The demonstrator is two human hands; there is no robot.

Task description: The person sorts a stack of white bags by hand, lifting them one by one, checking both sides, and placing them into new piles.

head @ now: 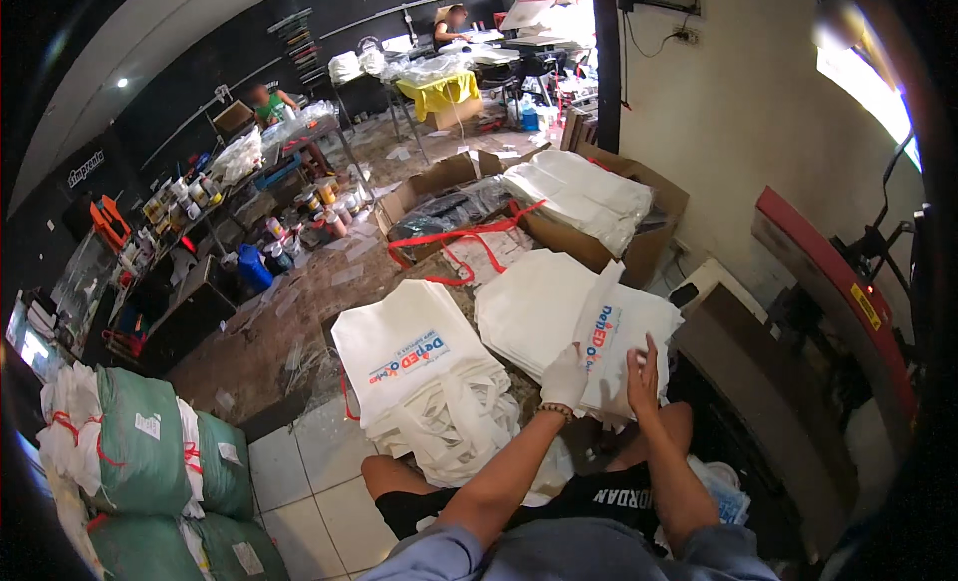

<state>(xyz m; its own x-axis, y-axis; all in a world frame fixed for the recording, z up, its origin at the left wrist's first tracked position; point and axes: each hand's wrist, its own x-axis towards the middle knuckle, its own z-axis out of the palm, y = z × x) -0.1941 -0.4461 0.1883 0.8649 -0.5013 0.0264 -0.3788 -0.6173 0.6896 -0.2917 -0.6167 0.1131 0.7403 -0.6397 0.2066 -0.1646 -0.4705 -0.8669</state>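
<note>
My left hand (pixel 565 380), in a white glove with a beaded bracelet at the wrist, pinches the left edge of a printed white fabric bag (pixel 629 326). That edge stands raised above a stack of white bags (pixel 528 308). My right hand (pixel 642 375) is bare, its fingers apart, over the near right part of the printed bag. To the left lies another pile of bags, its top bag (pixel 408 330) bearing a blue and red print. Their white handles (pixel 449 416) bunch toward my lap.
Beyond the stacks are opened cardboard boxes (pixel 644 240), one topped by white bags (pixel 576 188), with red straps (pixel 464 233) nearby. Green wrapped bundles (pixel 142 439) stand at left. A red-edged machine (pixel 838 296) rises at right. Two people sit at far tables.
</note>
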